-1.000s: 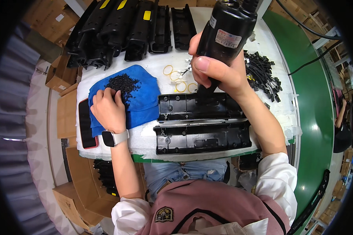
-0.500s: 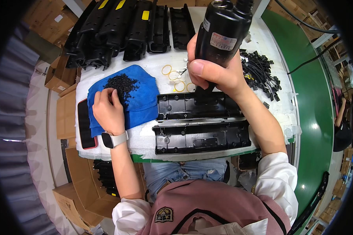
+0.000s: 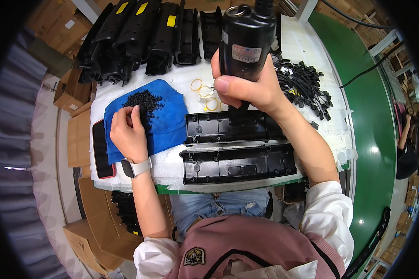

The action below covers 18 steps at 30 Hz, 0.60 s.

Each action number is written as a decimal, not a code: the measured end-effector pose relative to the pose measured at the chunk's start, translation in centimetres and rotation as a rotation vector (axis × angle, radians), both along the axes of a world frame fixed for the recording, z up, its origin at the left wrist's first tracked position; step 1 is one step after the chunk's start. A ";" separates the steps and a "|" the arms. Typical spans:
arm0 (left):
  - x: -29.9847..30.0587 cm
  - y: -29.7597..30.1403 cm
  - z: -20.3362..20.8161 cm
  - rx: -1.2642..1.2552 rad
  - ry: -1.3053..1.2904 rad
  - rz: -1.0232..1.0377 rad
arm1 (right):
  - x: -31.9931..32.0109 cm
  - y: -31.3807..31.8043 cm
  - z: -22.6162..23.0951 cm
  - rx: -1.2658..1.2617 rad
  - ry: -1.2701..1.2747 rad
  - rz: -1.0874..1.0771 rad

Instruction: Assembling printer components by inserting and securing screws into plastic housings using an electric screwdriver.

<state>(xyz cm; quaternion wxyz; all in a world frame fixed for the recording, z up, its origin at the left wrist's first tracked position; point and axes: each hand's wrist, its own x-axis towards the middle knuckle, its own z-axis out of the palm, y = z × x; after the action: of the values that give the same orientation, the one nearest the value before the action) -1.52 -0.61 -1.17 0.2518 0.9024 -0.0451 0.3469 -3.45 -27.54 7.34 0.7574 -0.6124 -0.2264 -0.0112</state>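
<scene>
My right hand [image 3: 253, 88] is wrapped round a black electric screwdriver [image 3: 244, 37], held upright over the farther of two black plastic housings. Its lower end is hidden by my hand and blends into the dark housing [image 3: 207, 126]. The nearer housing [image 3: 239, 165] lies parallel, hollow side up, at the table's front edge. My left hand [image 3: 128, 132] rests on a folded blue cloth [image 3: 167, 132], thumb and fingers pinched together at the edge of a heap of small black screws [image 3: 146, 100]. Anything between those fingertips is too small to make out.
Several black housings [image 3: 132, 37] with yellow labels are stacked at the back left. A heap of black cables with connectors [image 3: 305, 88] lies to the right. Yellow rings [image 3: 211, 103] lie behind the farther housing. A phone [image 3: 101, 149] sits left of the cloth.
My right hand has moved left with the screwdriver, along the farther housing. My left hand stays at the screws, almost unmoved.
</scene>
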 end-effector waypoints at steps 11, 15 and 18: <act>0.2 0.5 -0.3 -0.009 -0.029 -0.052 | 0.0 0.1 -0.2 -0.059 -0.048 0.025; 0.2 0.6 -0.3 -0.101 0.024 -0.059 | -0.6 0.0 0.3 -0.013 -0.025 0.054; 0.2 0.7 -0.4 -0.166 0.045 -0.080 | -0.7 -0.6 0.7 0.087 -0.008 0.057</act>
<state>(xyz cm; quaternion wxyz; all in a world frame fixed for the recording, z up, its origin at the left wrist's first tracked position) -1.27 0.11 -1.61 0.3405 0.8833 -0.0464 0.3189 -4.15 -28.11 8.06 0.7823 -0.5722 -0.2462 -0.0020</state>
